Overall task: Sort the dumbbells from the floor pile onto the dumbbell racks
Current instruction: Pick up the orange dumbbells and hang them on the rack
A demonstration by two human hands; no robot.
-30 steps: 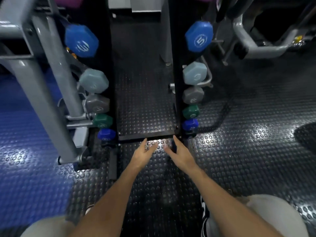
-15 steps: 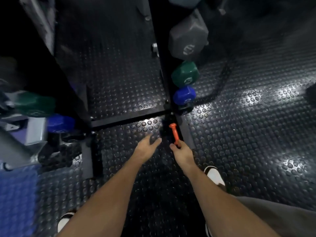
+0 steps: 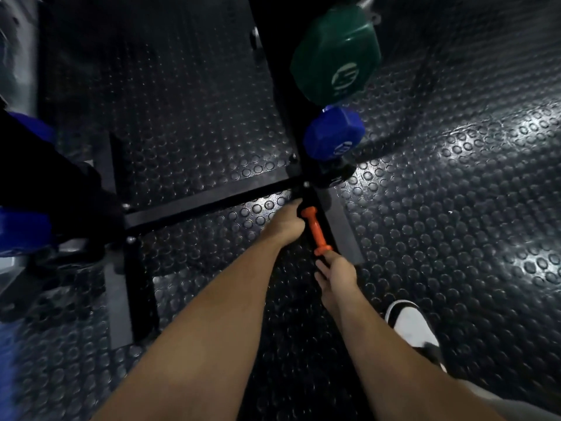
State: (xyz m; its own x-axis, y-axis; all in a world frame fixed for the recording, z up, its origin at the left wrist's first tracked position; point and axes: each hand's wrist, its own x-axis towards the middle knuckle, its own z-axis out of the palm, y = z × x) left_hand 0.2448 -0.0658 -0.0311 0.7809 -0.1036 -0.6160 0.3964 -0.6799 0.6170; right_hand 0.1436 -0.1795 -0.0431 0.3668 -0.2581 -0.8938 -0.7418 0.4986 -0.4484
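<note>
Our right hand point(image 3: 338, 273) pinches one end of the little orange dumbbell point(image 3: 316, 230) low by the rack foot point(image 3: 212, 203), our left hand point(image 3: 285, 223) touches it (its fingers are hidden), so it may slip and drop.

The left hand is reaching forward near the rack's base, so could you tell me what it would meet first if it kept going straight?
Probably the black rack base bar just beyond the left hand; depth is unclear.
</note>
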